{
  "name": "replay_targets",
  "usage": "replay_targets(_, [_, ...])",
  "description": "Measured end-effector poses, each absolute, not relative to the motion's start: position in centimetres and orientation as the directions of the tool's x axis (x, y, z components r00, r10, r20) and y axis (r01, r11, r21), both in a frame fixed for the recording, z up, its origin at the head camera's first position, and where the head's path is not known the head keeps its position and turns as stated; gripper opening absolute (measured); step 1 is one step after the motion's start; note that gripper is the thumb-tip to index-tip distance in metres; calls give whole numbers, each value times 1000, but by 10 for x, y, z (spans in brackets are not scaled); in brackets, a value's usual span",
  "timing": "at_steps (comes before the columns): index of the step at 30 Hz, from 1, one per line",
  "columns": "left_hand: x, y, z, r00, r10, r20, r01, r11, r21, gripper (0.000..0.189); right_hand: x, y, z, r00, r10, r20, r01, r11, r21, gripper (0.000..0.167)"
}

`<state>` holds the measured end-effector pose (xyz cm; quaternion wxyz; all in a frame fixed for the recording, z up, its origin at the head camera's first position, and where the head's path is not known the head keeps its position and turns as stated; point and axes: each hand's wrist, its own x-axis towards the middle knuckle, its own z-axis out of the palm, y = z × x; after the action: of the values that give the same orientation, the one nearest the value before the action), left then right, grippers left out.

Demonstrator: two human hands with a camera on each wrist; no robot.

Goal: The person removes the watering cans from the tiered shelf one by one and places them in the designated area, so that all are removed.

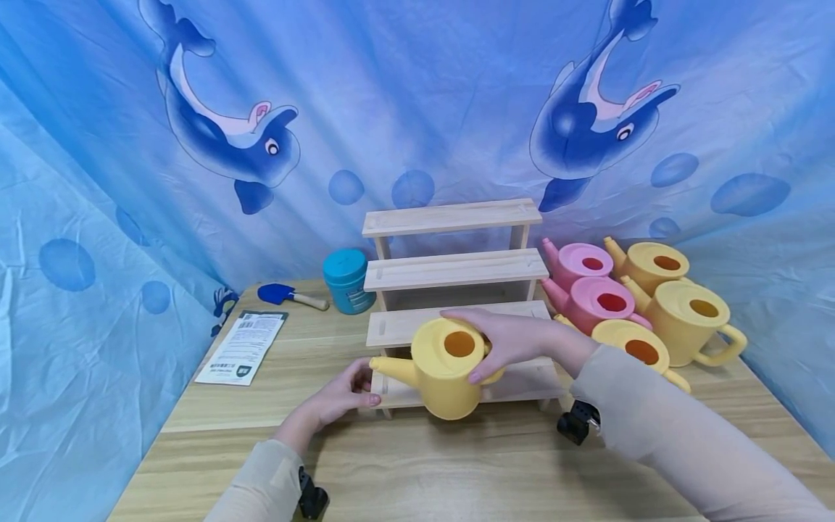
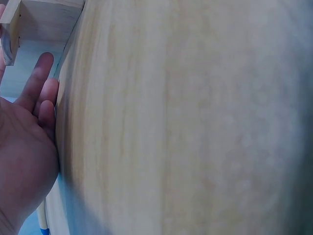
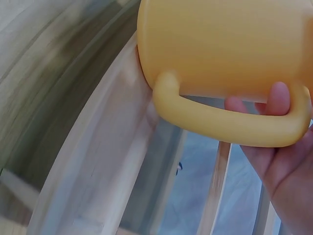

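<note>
A yellow watering can [image 1: 450, 384] is held by my right hand [image 1: 505, 337] in front of the lower steps of a wooden shelf stand [image 1: 450, 275]. Its spout points left. In the right wrist view, fingers of the right hand [image 3: 288, 166] pass through the top of the can's handle [image 3: 220, 122]. The can's bottom overlaps the lowest shelf's front edge, and I cannot tell whether they touch. At the left end of that shelf, my left hand [image 1: 342, 395] grips the corner, thumb toward the front. The left wrist view shows this hand [image 2: 29, 147] low against the tabletop.
Several more watering cans, pink [image 1: 600, 301] and yellow [image 1: 688, 319], stand right of the shelf stand. On the left are a teal tub [image 1: 346, 279], a blue trowel [image 1: 277, 293] and a white packet [image 1: 241, 348]. A blue dolphin-print curtain [image 1: 417, 109] surrounds the wooden table [image 1: 417, 471].
</note>
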<state>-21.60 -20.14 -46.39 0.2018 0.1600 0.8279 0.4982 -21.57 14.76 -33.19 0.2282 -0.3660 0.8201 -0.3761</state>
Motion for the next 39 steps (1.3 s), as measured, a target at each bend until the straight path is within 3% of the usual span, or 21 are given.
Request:
replay_targets(18, [-216, -200, -462, -863, 473, -174, 68, 452, 889, 60, -208, 188, -329, -643, -753, -140, -353, 453, -818, 100])
replay_targets(30, [-216, -200, -462, -864, 475, -167, 68, 439, 896, 60, -200, 218, -326, -722, -672, -162, -347, 555, -756, 99])
replay_targets(39, [-215, -200, -461, -863, 472, -180, 52, 437, 898, 60, -196, 228, -323, -736, -663, -137, -379, 570, -729, 98])
